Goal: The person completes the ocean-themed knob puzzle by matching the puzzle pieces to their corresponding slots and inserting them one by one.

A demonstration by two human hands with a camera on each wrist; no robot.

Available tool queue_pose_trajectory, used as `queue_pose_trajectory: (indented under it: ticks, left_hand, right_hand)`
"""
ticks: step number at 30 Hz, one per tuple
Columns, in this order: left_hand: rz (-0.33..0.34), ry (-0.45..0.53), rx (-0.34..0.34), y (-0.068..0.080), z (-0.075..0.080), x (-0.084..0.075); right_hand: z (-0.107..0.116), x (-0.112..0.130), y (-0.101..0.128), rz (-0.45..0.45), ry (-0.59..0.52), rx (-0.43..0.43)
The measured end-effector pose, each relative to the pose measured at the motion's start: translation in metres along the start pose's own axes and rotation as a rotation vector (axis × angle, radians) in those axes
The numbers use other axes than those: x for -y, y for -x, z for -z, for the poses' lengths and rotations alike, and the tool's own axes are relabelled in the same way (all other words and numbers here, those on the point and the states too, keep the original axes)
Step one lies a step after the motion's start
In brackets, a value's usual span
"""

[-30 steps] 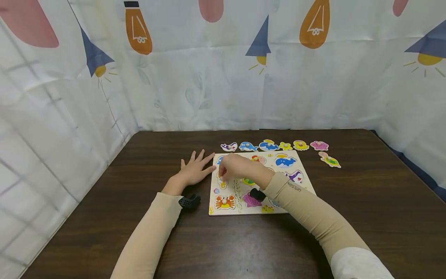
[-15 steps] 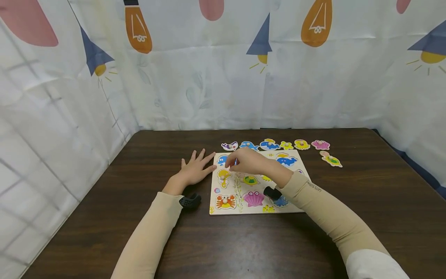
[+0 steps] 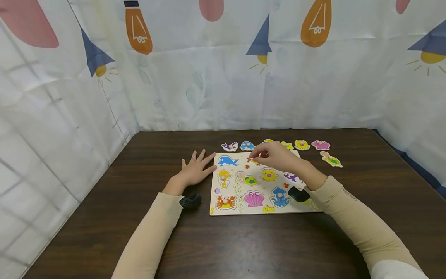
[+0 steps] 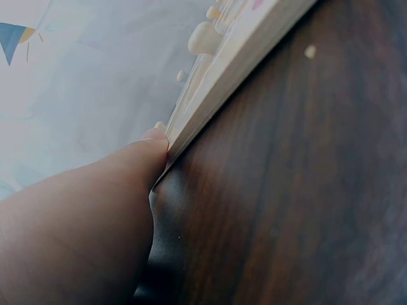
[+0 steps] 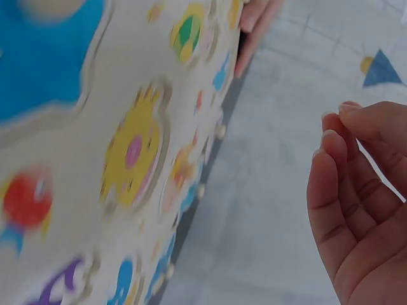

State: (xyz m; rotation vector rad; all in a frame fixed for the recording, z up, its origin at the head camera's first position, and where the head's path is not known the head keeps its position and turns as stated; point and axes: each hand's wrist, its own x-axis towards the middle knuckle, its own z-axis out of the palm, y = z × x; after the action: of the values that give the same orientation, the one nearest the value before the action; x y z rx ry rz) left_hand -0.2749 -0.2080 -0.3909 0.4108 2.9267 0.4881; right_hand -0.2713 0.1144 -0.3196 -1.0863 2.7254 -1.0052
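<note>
My left hand lies flat with fingers spread on the table, left of a wooden sea-animal puzzle board. In the left wrist view its thumb touches the board's edge. The right hand hovers over the board's upper right, holding nothing; the right wrist view shows its fingers loosely bent and the thumb near the index fingertip. A knobbed crab piece and a seahorse piece sit in the board. Beneath the right hand, the printed fish is partly hidden.
Behind the board lie loose pieces: a purple whale, a blue whale, a yellow flower-shaped piece, a yellow octopus and a pink shell. A turtle piece lies right of the board. Another piece is mostly covered.
My right hand has left the seahorse piece, lifted, and moved right across the board towards the loose pieces. The left hand has stayed in place.
</note>
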Motion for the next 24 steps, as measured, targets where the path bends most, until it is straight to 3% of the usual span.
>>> queue_pose_trajectory:
  ticks: [11,16,24]
  left_hand:
    - [-0.005,-0.002,0.007,0.002,-0.002,-0.002]
    - [-0.001,0.0,0.008,-0.001,0.0,-0.002]
    - [0.006,0.01,0.009,0.001,0.002,-0.002]
  right_hand:
    - [0.054,-0.043,0.055,-0.217,0.059,-0.155]
    - [0.078,-0.062,0.077,-0.276,0.084,-0.201]
    - [0.101,-0.095,0.1,-0.355,0.023,-0.229]
